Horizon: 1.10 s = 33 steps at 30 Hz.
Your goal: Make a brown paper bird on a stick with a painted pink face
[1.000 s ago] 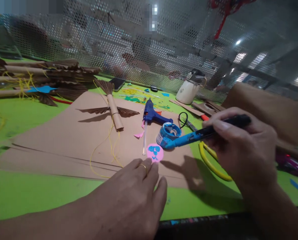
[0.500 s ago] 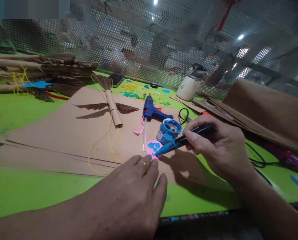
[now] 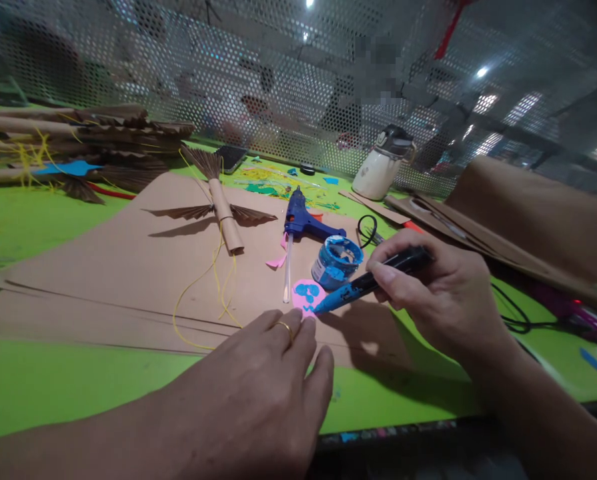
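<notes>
My right hand [image 3: 445, 293] grips a black marker [image 3: 363, 283] whose lower end is coated in blue paint. Its tip touches the lower right part of a small round pink paper [image 3: 298, 301] that bears blue painted marks like a face. My left hand [image 3: 268, 380] lies flat with fingers stretched out, fingertips at the near edge of the pink paper. Just behind the paper stands an open jar of blue paint [image 3: 331, 273], smeared round its rim. A blue glue gun [image 3: 298, 217] with a clear glue stick rests beyond it on brown paper [image 3: 128, 267].
A brown paper bird shape [image 3: 223, 217] with pleated wings and yellow string lies left of centre. More such pieces [image 3: 43, 127] are piled at far left. A phone [image 3: 231, 159], yellow and green scraps, a white bottle [image 3: 375, 170] and stacked brown paper [image 3: 533, 220] line the back.
The marker tip has moved slightly right over the pink paper, and a short blue line now shows low on it. My left hand stays in place.
</notes>
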Each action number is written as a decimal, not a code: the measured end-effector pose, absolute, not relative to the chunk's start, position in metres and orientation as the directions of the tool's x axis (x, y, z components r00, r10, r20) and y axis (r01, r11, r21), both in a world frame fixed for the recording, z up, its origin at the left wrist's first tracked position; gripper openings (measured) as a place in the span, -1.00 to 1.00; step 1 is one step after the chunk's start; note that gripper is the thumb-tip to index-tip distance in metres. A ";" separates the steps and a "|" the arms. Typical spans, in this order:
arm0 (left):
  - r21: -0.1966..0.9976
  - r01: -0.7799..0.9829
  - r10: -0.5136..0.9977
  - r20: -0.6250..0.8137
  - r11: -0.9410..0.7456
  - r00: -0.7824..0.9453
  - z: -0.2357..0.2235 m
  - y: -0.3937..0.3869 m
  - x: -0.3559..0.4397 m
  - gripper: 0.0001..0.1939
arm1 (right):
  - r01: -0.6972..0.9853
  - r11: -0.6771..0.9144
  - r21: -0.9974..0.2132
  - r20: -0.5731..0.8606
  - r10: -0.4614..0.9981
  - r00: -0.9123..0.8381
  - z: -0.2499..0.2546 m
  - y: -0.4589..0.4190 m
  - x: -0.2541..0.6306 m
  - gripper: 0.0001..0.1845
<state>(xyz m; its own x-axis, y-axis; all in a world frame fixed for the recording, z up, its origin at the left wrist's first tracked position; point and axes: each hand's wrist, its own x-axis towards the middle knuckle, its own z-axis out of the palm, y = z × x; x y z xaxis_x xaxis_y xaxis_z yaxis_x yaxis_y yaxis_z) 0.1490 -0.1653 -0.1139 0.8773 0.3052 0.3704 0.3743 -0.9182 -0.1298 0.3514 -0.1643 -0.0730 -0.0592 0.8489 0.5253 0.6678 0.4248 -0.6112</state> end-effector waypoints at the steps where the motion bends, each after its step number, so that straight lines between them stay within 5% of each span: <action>1: -0.133 0.377 0.305 0.375 -0.917 0.875 -0.115 -0.165 0.149 -0.71 | 0.670 0.426 -0.608 0.527 0.848 -0.061 -0.073 -0.164 0.351 -0.93; 33: -0.170 0.322 0.230 0.413 -0.931 0.881 -0.109 -0.161 0.146 -0.73 | 0.652 0.429 -0.625 0.544 0.839 -0.030 -0.075 -0.163 0.352 -0.93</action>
<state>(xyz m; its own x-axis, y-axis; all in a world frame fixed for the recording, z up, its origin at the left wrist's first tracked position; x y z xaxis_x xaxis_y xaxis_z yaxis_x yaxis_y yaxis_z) 0.1463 -0.1609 -0.1090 0.8814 0.2298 0.4127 0.3223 -0.9313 -0.1696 0.3521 -0.1625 -0.0751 -0.0299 0.8387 0.5437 0.6522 0.4286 -0.6253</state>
